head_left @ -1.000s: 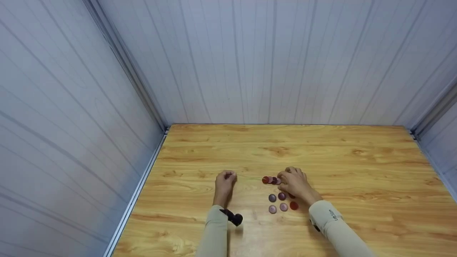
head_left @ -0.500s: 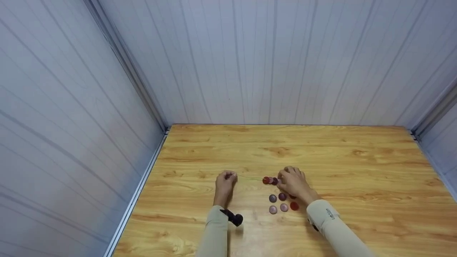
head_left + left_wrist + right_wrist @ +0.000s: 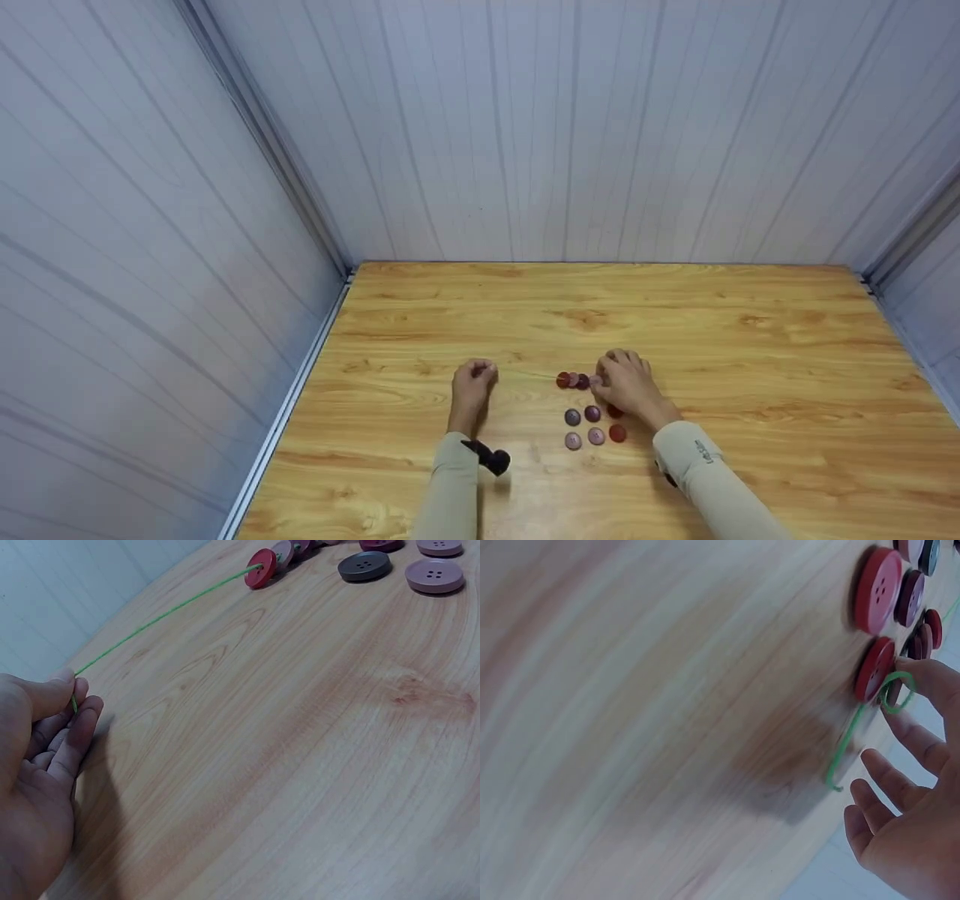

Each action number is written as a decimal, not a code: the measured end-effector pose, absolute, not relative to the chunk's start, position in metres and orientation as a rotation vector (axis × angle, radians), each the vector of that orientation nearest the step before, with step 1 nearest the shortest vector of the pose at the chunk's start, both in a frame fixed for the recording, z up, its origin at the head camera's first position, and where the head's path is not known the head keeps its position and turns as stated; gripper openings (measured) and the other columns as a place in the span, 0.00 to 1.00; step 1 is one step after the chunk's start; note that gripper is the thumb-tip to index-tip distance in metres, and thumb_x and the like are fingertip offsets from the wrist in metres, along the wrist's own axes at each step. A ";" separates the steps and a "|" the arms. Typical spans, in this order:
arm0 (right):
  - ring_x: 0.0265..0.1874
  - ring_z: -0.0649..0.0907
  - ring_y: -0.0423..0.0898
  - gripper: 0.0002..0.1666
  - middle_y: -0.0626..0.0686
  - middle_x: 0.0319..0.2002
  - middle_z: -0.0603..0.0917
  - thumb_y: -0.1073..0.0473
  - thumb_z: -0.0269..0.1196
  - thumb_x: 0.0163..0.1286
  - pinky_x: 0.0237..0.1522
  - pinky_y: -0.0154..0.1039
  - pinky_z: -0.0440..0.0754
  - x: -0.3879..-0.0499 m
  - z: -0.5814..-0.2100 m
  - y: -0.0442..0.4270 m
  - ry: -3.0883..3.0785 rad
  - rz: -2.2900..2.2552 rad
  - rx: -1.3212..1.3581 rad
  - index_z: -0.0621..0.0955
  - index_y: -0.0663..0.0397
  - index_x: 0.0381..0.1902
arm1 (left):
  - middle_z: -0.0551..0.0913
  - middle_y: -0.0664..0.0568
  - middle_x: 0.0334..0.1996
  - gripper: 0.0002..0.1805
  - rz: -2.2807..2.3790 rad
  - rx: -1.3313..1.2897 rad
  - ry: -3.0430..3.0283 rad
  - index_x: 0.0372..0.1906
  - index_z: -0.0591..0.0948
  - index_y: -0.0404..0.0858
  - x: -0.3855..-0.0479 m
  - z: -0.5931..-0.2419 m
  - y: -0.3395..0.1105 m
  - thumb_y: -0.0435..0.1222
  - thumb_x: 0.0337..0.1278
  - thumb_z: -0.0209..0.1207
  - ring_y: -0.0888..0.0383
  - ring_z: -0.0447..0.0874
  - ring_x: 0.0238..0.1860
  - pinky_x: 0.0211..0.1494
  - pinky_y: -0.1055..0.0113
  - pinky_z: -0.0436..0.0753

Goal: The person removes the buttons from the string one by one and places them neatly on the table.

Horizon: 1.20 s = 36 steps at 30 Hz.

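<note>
Looks like the stringing step: left hand (image 3: 471, 384) pinches the string (image 3: 161, 617); right hand (image 3: 628, 384), well apart, pinches the right end of the strung buttons (image 3: 574, 379), just beyond the loose buttons (image 3: 595, 436). Next I'd guess: string taut, slide left.

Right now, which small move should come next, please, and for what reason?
Perhaps the right hand, which pinches the pink button, should draw out the loose end of the green string: a slack loop curls beside that button, while the left hand pinches the string, which runs nearly straight to the threaded red button.
</note>
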State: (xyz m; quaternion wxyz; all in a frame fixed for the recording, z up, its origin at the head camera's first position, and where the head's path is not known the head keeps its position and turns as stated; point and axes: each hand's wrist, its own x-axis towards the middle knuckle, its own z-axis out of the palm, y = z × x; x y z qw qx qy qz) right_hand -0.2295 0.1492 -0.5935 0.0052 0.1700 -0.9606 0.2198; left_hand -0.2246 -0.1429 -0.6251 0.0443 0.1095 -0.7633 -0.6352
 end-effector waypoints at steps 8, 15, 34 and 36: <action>0.59 0.67 0.66 0.10 0.64 0.56 0.74 0.54 0.65 0.62 0.57 0.64 0.60 -0.228 -0.592 0.159 -3.001 0.734 0.499 0.78 0.53 0.36 | 0.82 0.43 0.34 0.08 -1.957 0.347 -2.310 0.39 0.81 0.29 -0.222 -0.621 -0.142 0.32 0.63 0.58 0.55 0.79 0.36 0.40 0.65 0.79; 0.55 0.68 0.64 0.09 0.61 0.50 0.75 0.55 0.64 0.61 0.54 0.61 0.61 -0.228 -0.591 0.169 -3.007 0.752 0.441 0.78 0.54 0.34 | 0.81 0.47 0.31 0.07 -1.969 0.368 -2.301 0.37 0.81 0.32 -0.225 -0.628 -0.143 0.33 0.62 0.59 0.58 0.78 0.33 0.39 0.67 0.79; 0.58 0.66 0.67 0.11 0.66 0.54 0.73 0.54 0.61 0.65 0.56 0.63 0.59 -0.231 -0.589 0.198 -3.025 0.777 0.337 0.78 0.57 0.37 | 0.81 0.48 0.29 0.05 -1.949 0.371 -2.297 0.36 0.81 0.31 -0.228 -0.626 -0.141 0.31 0.61 0.59 0.58 0.78 0.32 0.38 0.67 0.79; 0.58 0.66 0.68 0.11 0.67 0.55 0.73 0.54 0.61 0.65 0.56 0.65 0.58 -0.230 -0.589 0.202 -3.026 0.771 0.339 0.78 0.58 0.37 | 0.81 0.48 0.29 0.05 -1.960 0.378 -2.288 0.36 0.81 0.31 -0.227 -0.626 -0.141 0.31 0.61 0.59 0.59 0.78 0.32 0.38 0.68 0.78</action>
